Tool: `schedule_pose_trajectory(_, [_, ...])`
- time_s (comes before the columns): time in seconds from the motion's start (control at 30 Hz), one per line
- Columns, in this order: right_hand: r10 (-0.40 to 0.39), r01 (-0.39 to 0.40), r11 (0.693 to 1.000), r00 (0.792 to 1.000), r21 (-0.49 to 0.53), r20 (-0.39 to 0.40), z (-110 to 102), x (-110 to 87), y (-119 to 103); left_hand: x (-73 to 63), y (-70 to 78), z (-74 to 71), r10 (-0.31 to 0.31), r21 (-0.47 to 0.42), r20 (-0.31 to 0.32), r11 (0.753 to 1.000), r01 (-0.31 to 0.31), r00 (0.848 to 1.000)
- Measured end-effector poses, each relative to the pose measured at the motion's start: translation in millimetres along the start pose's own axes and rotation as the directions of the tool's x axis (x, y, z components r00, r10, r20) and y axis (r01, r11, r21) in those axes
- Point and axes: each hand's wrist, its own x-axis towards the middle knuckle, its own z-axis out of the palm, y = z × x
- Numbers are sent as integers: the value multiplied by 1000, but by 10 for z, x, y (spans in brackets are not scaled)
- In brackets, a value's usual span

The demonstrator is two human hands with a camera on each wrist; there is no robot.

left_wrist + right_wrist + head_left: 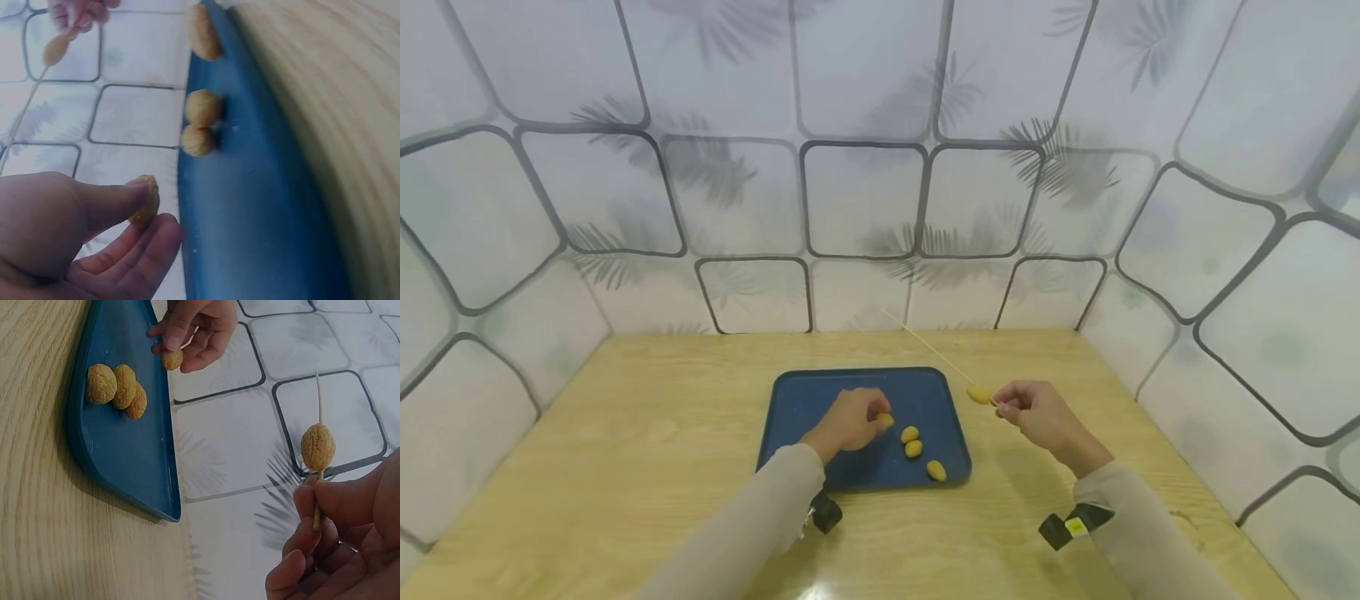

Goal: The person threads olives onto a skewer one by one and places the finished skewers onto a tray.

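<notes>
My left hand point(848, 421) is over the blue tray point(831, 383), pinching a small wrinkled golden-brown ball point(147, 201) between thumb and fingertips. Off the tray's right side, my right hand point(1039, 414) pinches a thin wooden skewer point(931, 347) near its lower end. One wrinkled ball point(318, 447) is threaded on that skewer, just beyond the fingertips. The long bare part of the stick points away, up and to the left in the head view. Three more balls lie in the tray: two side by side point(913, 448) and one point(936, 471) near the front right corner.
The tray lies on a light wooden table point(662, 417), its low rim raised all round. Patterned white panels point(865, 200) stand behind the table and along both sides. A small black device point(826, 511) is strapped on each wrist.
</notes>
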Motion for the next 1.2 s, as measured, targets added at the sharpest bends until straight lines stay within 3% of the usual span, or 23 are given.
schedule_pose_trajectory(0.4, [-3, 3, 1000, 1000, -4, 10, -9, 6, -26, -59, -46, -226, -79, -161, -92, 985, 64, 993])
schedule_pose_trajectory(0.6, [-4, 4, 1000, 1000, -4, 17, -6, 12, -34, -84, -41, -310, -118, -284, -113, 955, 82, 987])
schedule_pose_trajectory(0.7, [-10, 10, 1000, 1000, -6, 18, -2, 13, -30, -104, -20, -369, -139, -373, -136, 924, 79, 981])
schedule_pose_trajectory(0.77, [-17, 17, 1000, 1000, -6, 20, -1, 9, -33, -116, -8, -410, -146, -459, -151, 886, 62, 978])
schedule_pose_trajectory(0.87, [-24, 24, 1000, 999, -2, 21, 3, -2, -38, -145, 10, -483, -143, -589, -159, 808, 22, 977])
schedule_pose_trajectory(0.97, [-35, 34, 999, 999, 8, 28, 7, -16, -47, -180, 30, -559, -127, -664, -161, 748, -13, 979])
schedule_pose_trajectory(1.03, [-40, 40, 999, 999, 11, 31, 8, -22, -50, -202, 41, -607, -120, -683, -165, 730, -26, 979])
schedule_pose_trajectory(1.2, [-56, 56, 998, 998, 14, 38, 15, -25, -46, -235, 42, -678, -99, -699, -185, 712, -61, 978])
